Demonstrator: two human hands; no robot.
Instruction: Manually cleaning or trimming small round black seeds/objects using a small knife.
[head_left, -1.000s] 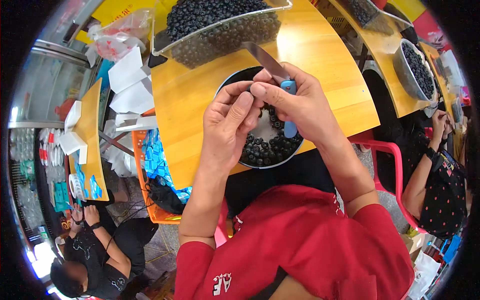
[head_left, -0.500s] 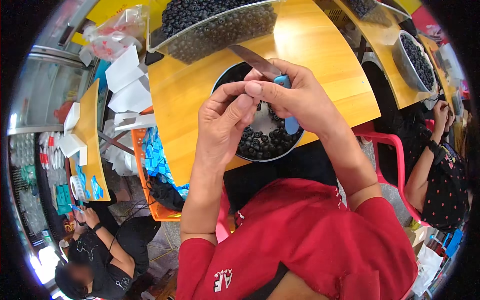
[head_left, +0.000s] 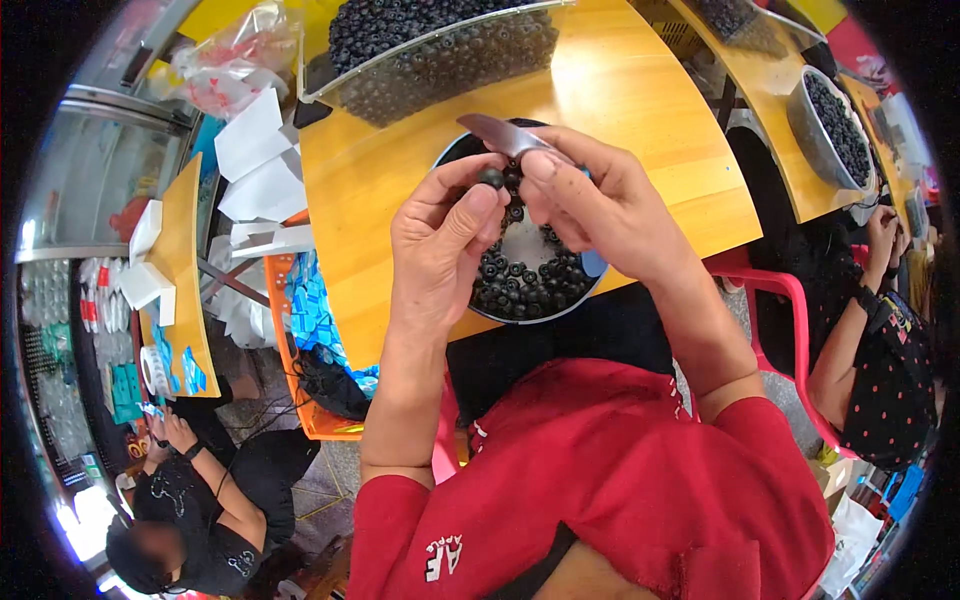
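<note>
Between the thumb and fingers of my left hand is a small dark round bead-like piece. My right hand is closed round a small knife with a blue handle. Its blade points up and left, above the pinched piece and apart from it. Below both hands stands a round bowl at the table's near edge. Many dark round pieces lie around the bowl's pale bottom. My hands hide part of the bowl and most of the knife handle.
A clear bin full of similar dark pieces stands at the table's far side. An orange crate with blue packets is to the left. Co-workers sit lower left and at right, near a grey bowl of dark pieces.
My hands have drawn apart, and the dark piece now shows in my left fingers. My right hand has turned the knife, its thumb now near the blade's base.
</note>
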